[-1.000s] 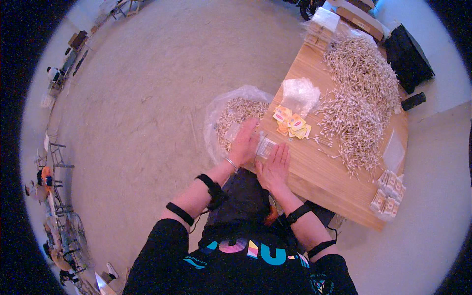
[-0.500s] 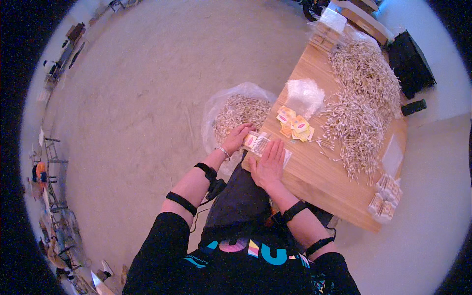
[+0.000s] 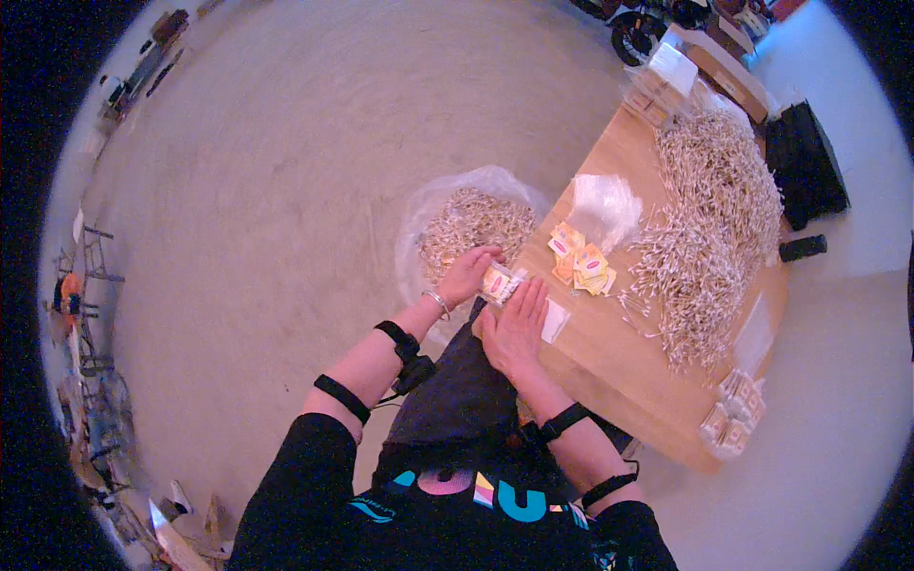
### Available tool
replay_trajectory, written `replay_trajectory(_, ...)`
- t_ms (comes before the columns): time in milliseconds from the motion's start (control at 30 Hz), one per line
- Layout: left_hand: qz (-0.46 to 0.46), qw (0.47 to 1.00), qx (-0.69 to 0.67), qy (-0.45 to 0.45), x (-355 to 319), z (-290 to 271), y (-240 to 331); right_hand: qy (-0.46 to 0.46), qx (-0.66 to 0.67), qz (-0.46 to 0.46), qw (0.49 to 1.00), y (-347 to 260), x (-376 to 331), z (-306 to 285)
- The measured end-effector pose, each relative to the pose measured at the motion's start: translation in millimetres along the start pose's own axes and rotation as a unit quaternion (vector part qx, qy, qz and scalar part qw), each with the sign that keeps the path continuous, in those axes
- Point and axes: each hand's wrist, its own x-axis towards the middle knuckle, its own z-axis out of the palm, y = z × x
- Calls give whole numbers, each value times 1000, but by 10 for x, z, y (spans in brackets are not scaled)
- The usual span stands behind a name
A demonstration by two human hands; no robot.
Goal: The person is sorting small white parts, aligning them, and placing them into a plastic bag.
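Observation:
At the table's near left corner, my left hand (image 3: 467, 273) has its fingers closed round the end of a small clear packet of cotton swabs (image 3: 500, 283) with a printed card inside. My right hand (image 3: 515, 329) lies against the packet's other end, its fingers stretched out straight. Part of the packet is hidden behind those fingers. A flat clear bag (image 3: 555, 321) lies on the tabletop just beyond the right hand. Several yellow and orange cards (image 3: 583, 262) are spread a little farther off, beside a stack of clear plastic bags (image 3: 606, 209).
A big heap of loose cotton swabs (image 3: 714, 228) covers the far right of the wooden table (image 3: 605, 352). Filled packets (image 3: 733, 416) sit at its right near corner. An open plastic sack of swabs (image 3: 476, 226) stands on the floor at left. A black box (image 3: 807, 164) is beyond the table.
My hands have come closer together on the packet, and less of the swabs shows between them. The flat bag beside my right hand is more exposed. The whole view has shifted slightly.

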Motion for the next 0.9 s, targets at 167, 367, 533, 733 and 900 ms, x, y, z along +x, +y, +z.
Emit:
replay_trajectory(167, -11, 992, -127, 5, 54, -173, -130, 154, 312, 15, 937, 219, 155, 1)
replay_trajectory(367, 24, 997, -43, -62, 23, -59, -130, 150, 408, 8, 901, 190, 270, 200)
replay_trajectory(533, 18, 985, -150, -83, 31, -75, -199, 139, 434, 6, 890, -126, 318, 271)
replay_trajectory(733, 35, 994, -38, -98, 10, -107, -116, 135, 341, 9, 930, -220, 352, 282)
replay_trajectory(900, 33, 996, 69, -52, 56, -114, -164, 170, 293, -82, 937, -169, 400, 304)
